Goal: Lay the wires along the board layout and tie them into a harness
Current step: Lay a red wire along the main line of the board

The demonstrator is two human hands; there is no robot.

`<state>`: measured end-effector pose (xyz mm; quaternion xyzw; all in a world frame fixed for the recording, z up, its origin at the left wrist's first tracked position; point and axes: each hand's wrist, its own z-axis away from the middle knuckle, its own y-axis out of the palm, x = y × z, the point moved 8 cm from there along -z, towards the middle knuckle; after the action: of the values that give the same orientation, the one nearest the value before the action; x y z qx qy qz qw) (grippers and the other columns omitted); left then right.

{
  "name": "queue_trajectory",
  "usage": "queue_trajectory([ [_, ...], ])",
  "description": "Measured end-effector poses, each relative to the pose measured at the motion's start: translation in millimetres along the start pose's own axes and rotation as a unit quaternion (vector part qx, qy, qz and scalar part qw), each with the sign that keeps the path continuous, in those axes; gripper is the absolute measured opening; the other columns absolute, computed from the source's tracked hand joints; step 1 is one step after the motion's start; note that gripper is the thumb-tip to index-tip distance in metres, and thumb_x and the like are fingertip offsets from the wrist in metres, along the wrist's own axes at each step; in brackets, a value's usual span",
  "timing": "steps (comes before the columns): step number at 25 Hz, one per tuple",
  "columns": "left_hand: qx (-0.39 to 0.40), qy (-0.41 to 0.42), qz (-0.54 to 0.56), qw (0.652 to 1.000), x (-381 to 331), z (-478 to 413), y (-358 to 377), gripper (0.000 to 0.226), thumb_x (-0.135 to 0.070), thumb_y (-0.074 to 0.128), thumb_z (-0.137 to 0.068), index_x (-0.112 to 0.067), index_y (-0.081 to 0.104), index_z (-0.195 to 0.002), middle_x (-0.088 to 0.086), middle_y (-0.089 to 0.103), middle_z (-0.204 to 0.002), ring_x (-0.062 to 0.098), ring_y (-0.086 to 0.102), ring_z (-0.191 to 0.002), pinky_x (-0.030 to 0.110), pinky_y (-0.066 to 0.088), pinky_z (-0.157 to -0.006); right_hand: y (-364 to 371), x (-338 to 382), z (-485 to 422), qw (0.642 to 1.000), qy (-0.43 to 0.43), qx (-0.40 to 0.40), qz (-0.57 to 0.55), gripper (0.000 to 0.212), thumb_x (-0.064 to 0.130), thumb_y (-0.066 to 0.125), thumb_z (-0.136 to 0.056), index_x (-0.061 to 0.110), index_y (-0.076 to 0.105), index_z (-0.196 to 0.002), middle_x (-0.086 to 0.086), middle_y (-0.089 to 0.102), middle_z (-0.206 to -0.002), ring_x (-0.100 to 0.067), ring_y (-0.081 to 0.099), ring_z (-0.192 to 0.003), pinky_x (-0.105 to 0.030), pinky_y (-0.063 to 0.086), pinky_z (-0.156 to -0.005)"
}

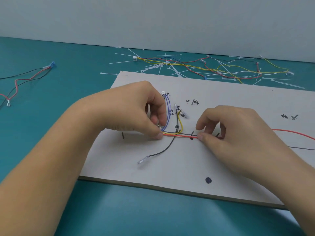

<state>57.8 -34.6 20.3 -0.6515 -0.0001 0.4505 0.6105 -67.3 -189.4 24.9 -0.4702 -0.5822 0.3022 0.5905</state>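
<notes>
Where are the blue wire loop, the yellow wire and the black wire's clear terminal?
blue wire loop (169,109), head view, outer strand.
yellow wire (182,126), head view, its right bend.
black wire's clear terminal (142,161), head view, sleeve middle.

- A board (170,176) is laid on the bench (68,53), close to its near edge.
- A wire run (180,136) is stretched left to right across the board's middle, beside upright pegs (192,133).
- The run is pinched at its left end by the left hand (136,113), at its right end by the right hand (230,133).
- Behind the run, a looped wire (167,109) is led to a connector (163,93) toward the board's far edge.
- Before the run, a branch wire (163,149) is trailed toward the board's near edge.
- A heap of cable ties and wires (185,65) is spread on the bench behind the board's far edge.
- A loose wire pair (25,78) is left by the bench's left edge.
</notes>
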Motion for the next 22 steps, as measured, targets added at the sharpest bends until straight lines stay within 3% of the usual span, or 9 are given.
queue_trajectory([
  [4, -0.037, 0.036, 0.001, 0.999, -16, -8, 11, 0.017, -0.037, 0.089, -0.07, -0.034, 0.076, -0.081, -0.016, 0.068, -0.074, 0.001, 0.054, -0.055, 0.013, 0.041, -0.049, -3, -4, -3, 1.0, 0.016, 0.005, 0.018, 0.01, 0.035, 0.072, -0.089, 0.037, 0.062, -0.088, 0.017, 0.056, -0.087, 0.001, 0.048, -0.076, -0.033, 0.043, -0.069],
  [7, -0.044, 0.06, -0.002, 0.997, -24, -9, 17, 0.011, -0.034, 0.087, -0.073, -0.034, 0.077, -0.079, -0.016, 0.069, -0.076, 0.005, 0.058, -0.06, 0.018, 0.047, -0.053, -6, -9, -3, 0.999, 0.032, 0.024, 0.035, 0.012, 0.037, 0.073, -0.088, 0.036, 0.061, -0.085, 0.016, 0.056, -0.087, 0.002, 0.048, -0.077, -0.023, 0.038, -0.064],
  [9, -0.038, 0.065, -0.005, 0.997, -26, -10, 19, 0.009, -0.034, 0.086, -0.076, -0.033, 0.078, -0.079, -0.014, 0.071, -0.077, 0.008, 0.06, -0.062, 0.023, 0.051, -0.057, -9, -16, -3, 0.997, 0.053, 0.032, 0.04, 0.015, 0.038, 0.075, -0.086, 0.034, 0.062, -0.079, 0.015, 0.059, -0.081, 0.002, 0.05, -0.074, -0.017, 0.034, -0.059],
  [15, -0.035, 0.065, 0.005, 0.997, -26, -13, 19, 0.01, -0.033, 0.09, -0.075, -0.033, 0.08, -0.077, -0.015, 0.068, -0.068, 0.007, 0.057, -0.058, 0.028, 0.05, -0.056, -16, -28, -1, 0.994, 0.091, 0.047, 0.033, 0.022, 0.037, 0.08, -0.082, 0.03, 0.067, -0.066, 0.013, 0.063, -0.06, 0.0, 0.057, -0.059, -0.024, 0.038, -0.052],
  [19, -0.036, 0.064, 0.009, 0.997, -26, -13, 20, 0.01, -0.035, 0.09, -0.075, -0.034, 0.08, -0.076, -0.022, 0.064, -0.063, 0.004, 0.053, -0.055, 0.019, 0.043, -0.051, -13, -28, -1, 0.993, 0.084, 0.075, 0.031, 0.02, 0.034, 0.076, -0.086, 0.031, 0.066, -0.068, 0.041, 0.057, -0.078, 0.013, 0.054, -0.077, -0.023, 0.035, -0.051],
  [22, -0.029, 0.061, 0.005, 0.998, -27, -10, 18, 0.014, -0.039, 0.09, -0.073, -0.033, 0.078, -0.078, -0.019, 0.07, -0.07, 0.005, 0.058, -0.06, 0.025, 0.05, -0.057, -12, -30, -2, 0.993, 0.077, 0.083, 0.029, 0.02, 0.034, 0.075, -0.087, 0.03, 0.066, -0.069, 0.045, 0.055, -0.079, 0.015, 0.054, -0.077, -0.023, 0.035, -0.05],
])
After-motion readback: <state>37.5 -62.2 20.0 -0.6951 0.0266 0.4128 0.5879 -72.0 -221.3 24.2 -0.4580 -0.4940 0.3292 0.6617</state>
